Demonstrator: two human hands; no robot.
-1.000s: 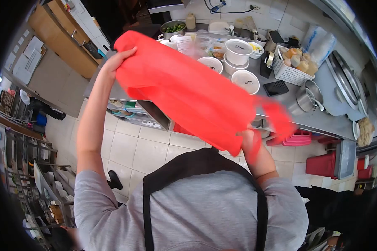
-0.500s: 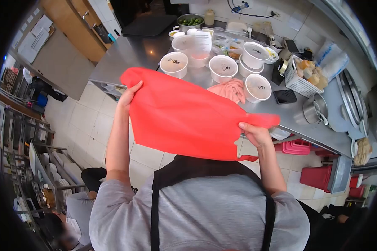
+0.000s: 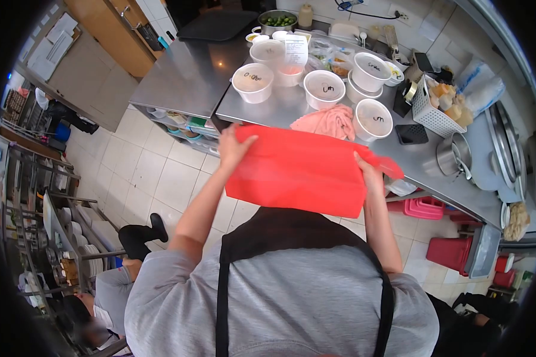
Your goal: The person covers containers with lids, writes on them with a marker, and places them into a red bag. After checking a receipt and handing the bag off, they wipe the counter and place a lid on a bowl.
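A red fabric bag [image 3: 298, 169], which looks like a non-woven carrier, is stretched between my hands in front of my apron. My left hand [image 3: 235, 149] grips its left upper edge, thumb on the near face. At the other end my right hand [image 3: 370, 174] holds the right side, and a red flap sticks out past it. Just beyond the bag, on the steel table, lies a pink cloth [image 3: 324, 122]. Lidded white tubs stand behind it: one by the cloth [image 3: 373, 120], one in the middle [image 3: 324, 92] and one to the left [image 3: 252, 84].
A printed slip [image 3: 296, 50] stands against the tubs. To the right are a white basket [image 3: 438, 113], a black box [image 3: 412, 134] and a steel pot [image 3: 452, 154]. A pot of green fruit [image 3: 278, 21] sits at the back. Another person [image 3: 110, 291] is at lower left.
My left hand has moved right and down, nearer my right hand. The bag is now narrower and its upper edge lower. My right hand has shifted slightly up and right, still gripping.
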